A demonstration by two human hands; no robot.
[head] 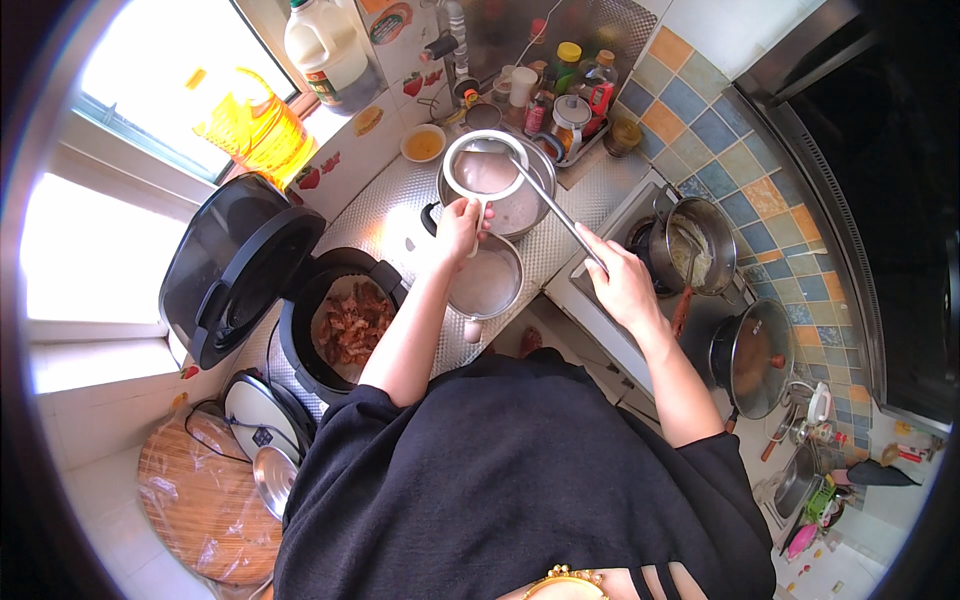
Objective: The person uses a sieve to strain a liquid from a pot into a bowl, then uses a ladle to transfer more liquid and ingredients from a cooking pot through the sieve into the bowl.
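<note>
My left hand [459, 229] grips the handle of a white-rimmed strainer [448, 166], held over a large metal pot [551, 202] of pale, cloudy liquid. A long steel ladle [555, 212] is in my right hand [626, 281], which holds it by the handle. The ladle's head rests in or just over the strainer; whether they touch I cannot tell. Pale pinkish liquid shows within the strainer's ring. Nearer to me, below my left hand, stands a smaller metal pan [486, 281] of similar cloudy liquid, its surface frothy.
An open black air fryer [300, 341] holding browned meat pieces [356, 322] stands left. A bowl of orange liquid [423, 142] and several condiment bottles [568, 64] line the back. On the right, the stove bears a pot with a spatula [701, 225] and a glass-lidded pan [754, 360].
</note>
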